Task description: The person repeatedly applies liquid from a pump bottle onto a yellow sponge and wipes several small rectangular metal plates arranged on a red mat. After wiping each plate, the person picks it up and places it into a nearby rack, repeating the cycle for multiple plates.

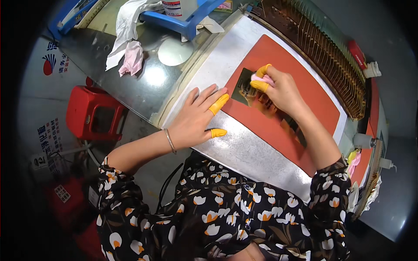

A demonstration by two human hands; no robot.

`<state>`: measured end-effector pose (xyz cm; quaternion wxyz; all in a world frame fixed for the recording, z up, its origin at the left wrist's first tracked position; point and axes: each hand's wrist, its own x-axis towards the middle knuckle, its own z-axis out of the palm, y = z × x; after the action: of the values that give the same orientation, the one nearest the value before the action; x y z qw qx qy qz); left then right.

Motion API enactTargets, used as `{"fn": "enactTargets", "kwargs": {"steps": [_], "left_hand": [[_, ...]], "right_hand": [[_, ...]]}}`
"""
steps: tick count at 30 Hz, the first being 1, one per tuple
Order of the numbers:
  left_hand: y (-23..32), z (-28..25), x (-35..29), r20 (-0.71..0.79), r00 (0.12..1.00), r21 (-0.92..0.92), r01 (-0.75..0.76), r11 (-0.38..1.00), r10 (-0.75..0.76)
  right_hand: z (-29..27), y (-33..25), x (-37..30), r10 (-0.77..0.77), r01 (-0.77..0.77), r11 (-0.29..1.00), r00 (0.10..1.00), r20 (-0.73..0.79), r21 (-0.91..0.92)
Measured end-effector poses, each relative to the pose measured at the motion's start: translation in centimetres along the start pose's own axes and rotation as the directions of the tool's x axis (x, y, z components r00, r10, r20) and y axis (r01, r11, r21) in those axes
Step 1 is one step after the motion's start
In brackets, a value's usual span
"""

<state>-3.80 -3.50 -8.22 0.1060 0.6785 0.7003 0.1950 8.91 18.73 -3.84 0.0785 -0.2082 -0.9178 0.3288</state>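
A glossy dark plate (pixel 243 92) with gold-toned markings lies on an orange-red mat (pixel 313 89). My right hand (pixel 282 89) pinches a folded pink cloth (pixel 263 79) over the plate's far part, with yellow finger cots on thumb and forefinger. Part of the plate is hidden under that hand and forearm. My left hand (pixel 201 109) rests with fingers stretched out, its fingertips at the mat's left edge beside the plate. Yellow cots cover its forefinger and thumb too, and it holds nothing.
A rack (pixel 322 48) of upright thin panels runs along the mat's far right. At the far left stand a blue tray (pixel 188 27) with a bottle, white tissue (pixel 124 28) and a crumpled pink cloth (pixel 132 58). A red stool (pixel 93 112) stands beside the table.
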Motion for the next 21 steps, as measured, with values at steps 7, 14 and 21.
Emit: {"fn": "enactTargets", "kwargs": {"steps": [7, 14, 21], "left_hand": [[0.3, 0.1, 0.2, 0.036, 0.999, 0.123, 0.012, 0.992, -0.016], [0.2, 0.1, 0.3, 0.009, 1.0, 0.151, 0.009, 0.989, -0.011], [0.5, 0.1, 0.3, 0.009, 1.0, 0.136, 0.005, 0.991, -0.006]], "right_hand": [[4.6, 1.7, 2.0, -0.304, 0.281, 0.935, 0.949, -0.079, -0.216], [3.3, 2.1, 4.2, -0.42, 0.411, 0.88, 0.908, 0.017, -0.237], [1.9, 2.4, 4.7, -0.379, 0.4, 0.896, 0.915, 0.136, -0.193]]}}
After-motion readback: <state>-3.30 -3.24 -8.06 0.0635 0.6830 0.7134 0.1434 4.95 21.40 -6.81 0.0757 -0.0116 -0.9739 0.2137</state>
